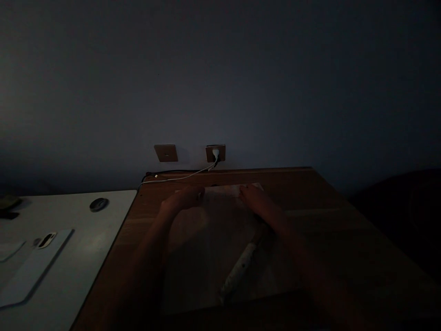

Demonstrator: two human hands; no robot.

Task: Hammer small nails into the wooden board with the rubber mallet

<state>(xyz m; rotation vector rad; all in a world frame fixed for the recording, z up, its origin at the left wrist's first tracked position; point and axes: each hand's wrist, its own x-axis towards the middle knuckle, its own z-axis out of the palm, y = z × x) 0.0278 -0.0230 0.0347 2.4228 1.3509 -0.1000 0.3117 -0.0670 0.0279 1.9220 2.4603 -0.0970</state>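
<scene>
A pale, flat sheet (pixel 213 257) lies on a wooden tabletop, dim in the low light; its material is hard to tell. At its far left corner my left hand (pixel 184 197) is closed on the edge, fingers curled. My right hand (pixel 254 196) grips the far edge near the right corner, its fingers bent. Slantwise across the sheet rests a tool with a whitish, worn handle (pixel 237 271). Its darker end runs toward my right forearm, which partly hides it, so its kind is unclear.
Left of the wooden tabletop (pixel 330 220) stands a white table (pixel 99 239), holding a roll of tape (pixel 98 204) and a light flat case (pixel 44 266). Behind, a plug (pixel 216 153) sits in a wall socket, its white cable (pixel 179 178) trailing left along the back edge.
</scene>
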